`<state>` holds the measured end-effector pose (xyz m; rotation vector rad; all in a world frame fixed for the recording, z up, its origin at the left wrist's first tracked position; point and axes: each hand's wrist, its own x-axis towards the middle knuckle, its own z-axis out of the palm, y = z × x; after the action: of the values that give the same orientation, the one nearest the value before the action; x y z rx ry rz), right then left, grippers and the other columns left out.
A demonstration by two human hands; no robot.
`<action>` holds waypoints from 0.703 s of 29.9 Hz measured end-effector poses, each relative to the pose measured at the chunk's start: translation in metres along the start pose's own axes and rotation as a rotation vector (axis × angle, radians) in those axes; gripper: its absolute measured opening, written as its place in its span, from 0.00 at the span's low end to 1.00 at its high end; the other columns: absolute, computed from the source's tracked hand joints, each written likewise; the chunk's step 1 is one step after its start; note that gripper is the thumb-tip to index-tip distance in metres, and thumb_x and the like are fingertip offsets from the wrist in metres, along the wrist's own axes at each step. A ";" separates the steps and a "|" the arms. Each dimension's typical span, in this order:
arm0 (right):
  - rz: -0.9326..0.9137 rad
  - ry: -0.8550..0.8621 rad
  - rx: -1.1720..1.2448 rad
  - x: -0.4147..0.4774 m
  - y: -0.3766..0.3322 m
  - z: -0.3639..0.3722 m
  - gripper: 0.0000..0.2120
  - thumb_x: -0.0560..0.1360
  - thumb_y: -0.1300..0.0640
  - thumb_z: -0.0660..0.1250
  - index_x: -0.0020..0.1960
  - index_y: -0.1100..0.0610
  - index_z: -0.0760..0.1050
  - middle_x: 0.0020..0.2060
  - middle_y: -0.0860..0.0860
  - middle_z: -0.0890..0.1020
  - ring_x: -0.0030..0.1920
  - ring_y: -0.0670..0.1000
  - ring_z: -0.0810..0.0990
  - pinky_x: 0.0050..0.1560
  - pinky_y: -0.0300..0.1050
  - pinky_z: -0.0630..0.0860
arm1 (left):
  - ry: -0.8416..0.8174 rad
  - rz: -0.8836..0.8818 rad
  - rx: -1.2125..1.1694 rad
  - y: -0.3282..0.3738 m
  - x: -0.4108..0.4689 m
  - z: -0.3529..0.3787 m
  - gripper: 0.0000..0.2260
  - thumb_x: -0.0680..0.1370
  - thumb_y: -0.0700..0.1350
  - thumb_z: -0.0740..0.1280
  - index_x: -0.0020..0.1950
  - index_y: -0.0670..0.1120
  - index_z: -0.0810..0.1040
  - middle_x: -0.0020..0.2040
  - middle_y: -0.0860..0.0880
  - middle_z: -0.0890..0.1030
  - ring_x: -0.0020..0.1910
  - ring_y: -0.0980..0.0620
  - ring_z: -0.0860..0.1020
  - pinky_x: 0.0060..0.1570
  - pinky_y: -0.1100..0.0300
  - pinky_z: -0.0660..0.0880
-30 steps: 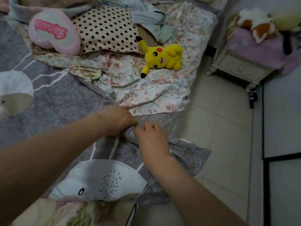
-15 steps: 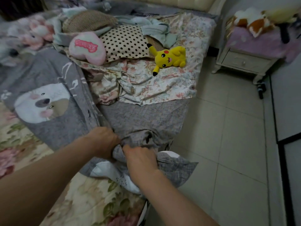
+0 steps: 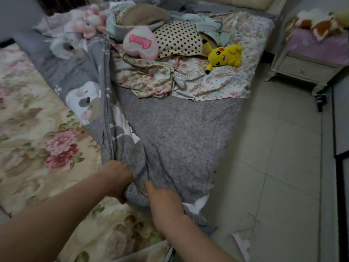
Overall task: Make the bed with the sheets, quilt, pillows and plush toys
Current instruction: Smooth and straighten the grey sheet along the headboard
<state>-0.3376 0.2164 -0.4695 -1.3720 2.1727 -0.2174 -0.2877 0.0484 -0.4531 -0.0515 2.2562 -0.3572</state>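
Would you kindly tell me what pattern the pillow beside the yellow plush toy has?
The pillow has black dots on cream; head view.

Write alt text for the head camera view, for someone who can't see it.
A person's left hand grips a fold of a grey sheet at the near edge of an unmade bed, the right hand on the sheet beside it. Farther up lie a floral sheet, a polka-dot pillow, a heart-shaped cushion and a yellow plush toy.

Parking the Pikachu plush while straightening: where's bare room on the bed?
Flat grey sheet between floral sheet, bear-print fold and the floor-side edge; also the rose-print quilt at left. Crowded at the head: heart cushion, polka-dot pillow, Pikachu plush.
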 end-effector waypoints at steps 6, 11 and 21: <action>0.024 -0.074 -0.056 -0.025 -0.027 0.028 0.15 0.77 0.68 0.57 0.37 0.52 0.61 0.31 0.50 0.61 0.32 0.53 0.63 0.28 0.43 0.52 | 0.053 -0.002 -0.005 0.025 -0.029 0.043 0.28 0.69 0.65 0.71 0.59 0.47 0.79 0.54 0.47 0.82 0.54 0.46 0.80 0.52 0.51 0.76; 0.089 0.032 -0.088 -0.035 -0.043 0.057 0.09 0.76 0.66 0.59 0.50 0.54 0.72 0.42 0.54 0.75 0.48 0.59 0.76 0.36 0.45 0.61 | 0.201 0.029 -0.019 0.023 -0.032 0.090 0.28 0.71 0.67 0.67 0.62 0.50 0.76 0.57 0.48 0.80 0.57 0.46 0.78 0.53 0.51 0.75; 0.247 0.038 -0.173 -0.061 -0.105 0.103 0.16 0.77 0.65 0.59 0.64 0.53 0.68 0.53 0.58 0.75 0.51 0.60 0.76 0.37 0.49 0.68 | 0.380 0.091 -0.064 0.011 -0.074 0.159 0.26 0.74 0.70 0.59 0.68 0.60 0.66 0.56 0.52 0.79 0.54 0.48 0.80 0.44 0.56 0.71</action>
<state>-0.1807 0.2365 -0.4896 -1.1807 2.4140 0.0389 -0.1191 0.0323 -0.4994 0.0938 2.6347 -0.2622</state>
